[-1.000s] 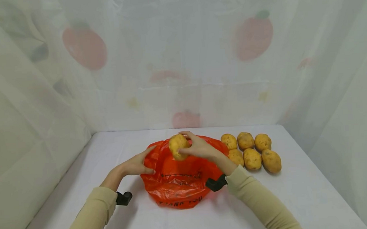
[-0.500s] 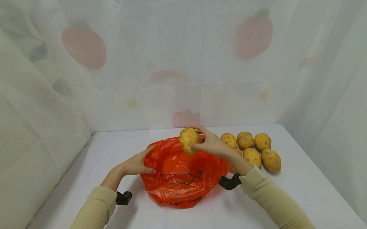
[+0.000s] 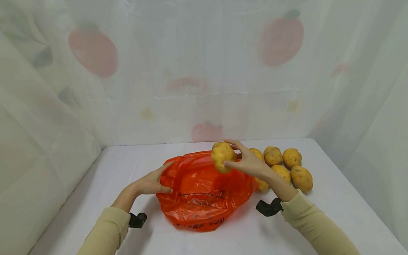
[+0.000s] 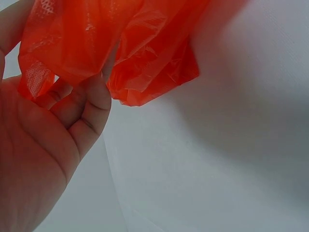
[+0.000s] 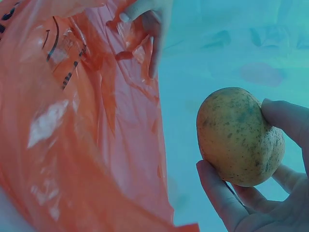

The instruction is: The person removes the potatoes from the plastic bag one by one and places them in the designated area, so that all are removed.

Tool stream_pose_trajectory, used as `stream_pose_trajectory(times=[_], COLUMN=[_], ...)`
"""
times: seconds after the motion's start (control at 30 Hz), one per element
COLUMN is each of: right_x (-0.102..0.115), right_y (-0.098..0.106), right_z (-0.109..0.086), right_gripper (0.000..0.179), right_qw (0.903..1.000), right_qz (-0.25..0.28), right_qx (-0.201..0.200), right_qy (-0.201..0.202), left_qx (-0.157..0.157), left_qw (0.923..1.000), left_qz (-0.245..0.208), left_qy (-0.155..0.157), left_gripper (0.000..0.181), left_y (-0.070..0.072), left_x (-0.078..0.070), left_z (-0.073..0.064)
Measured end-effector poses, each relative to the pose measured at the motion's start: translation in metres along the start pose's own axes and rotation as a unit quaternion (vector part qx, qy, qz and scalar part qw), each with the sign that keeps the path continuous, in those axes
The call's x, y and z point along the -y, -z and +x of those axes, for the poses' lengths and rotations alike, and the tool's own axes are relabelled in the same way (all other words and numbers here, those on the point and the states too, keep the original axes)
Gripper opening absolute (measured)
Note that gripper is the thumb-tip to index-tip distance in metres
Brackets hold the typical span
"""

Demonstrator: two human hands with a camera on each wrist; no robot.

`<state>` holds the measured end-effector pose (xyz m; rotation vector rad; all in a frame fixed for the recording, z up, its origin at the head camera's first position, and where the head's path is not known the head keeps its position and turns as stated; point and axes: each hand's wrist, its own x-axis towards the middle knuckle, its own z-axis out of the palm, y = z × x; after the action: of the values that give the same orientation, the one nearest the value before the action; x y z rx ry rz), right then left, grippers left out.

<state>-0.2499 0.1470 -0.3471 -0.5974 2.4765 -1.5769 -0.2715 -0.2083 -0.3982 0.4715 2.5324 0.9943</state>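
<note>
A red plastic bag with black print lies with its mouth spread in the middle of the table. Its left rim is gripped by my left hand; in the left wrist view, curled fingers hold the bunched film. My right hand holds a yellow potato above the bag's right rim. In the right wrist view, thumb and fingers pinch this brown-speckled potato at its sides, apart from the bag. What lies inside the bag cannot be made out.
Several potatoes sit in two rows on the white table, right of the bag; my right hand and forearm partly hide some. Pale cloth walls enclose the back and sides. A black wrist mount hangs under the right forearm.
My right hand has moved to the right with the potato, from over the bag's mouth to its right rim. My left hand and the bag have stayed nearly still.
</note>
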Motion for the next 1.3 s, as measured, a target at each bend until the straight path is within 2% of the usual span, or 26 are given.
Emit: stream_pose_trajectory(times=[0.3,0.57,0.67,0.9,1.3], right_x=[-0.009,-0.019,-0.02,-0.028,-0.04], right_y=[0.01,0.018,0.023,0.032,0.039], right_z=[-0.015,-0.033,-0.041,-0.056,-0.08], right_gripper=[0.073,0.07,0.07,0.071,0.069], right_qw=[0.9988,0.9986,0.9986,0.9969,0.9946], right_qz=[-0.037,-0.008,0.001,-0.024,-0.028], right_qx=[-0.029,-0.038,-0.045,-0.075,-0.1], right_qy=[0.011,-0.035,-0.029,-0.006,-0.007], left_qx=[-0.001,-0.001,-0.001,-0.001,-0.001], left_qw=[0.9999,0.9999,0.9999,0.9999,0.9999], left_qz=[-0.003,-0.003,-0.002,-0.003,0.001], left_qy=[0.01,0.014,0.011,0.01,0.014], left_gripper=[0.09,0.089,0.09,0.091,0.09], left_y=[0.0,0.0,0.0,0.001,0.0], left_x=[0.001,0.001,0.001,0.0,0.002], left_z=[-0.002,-0.004,-0.005,-0.004,-0.004])
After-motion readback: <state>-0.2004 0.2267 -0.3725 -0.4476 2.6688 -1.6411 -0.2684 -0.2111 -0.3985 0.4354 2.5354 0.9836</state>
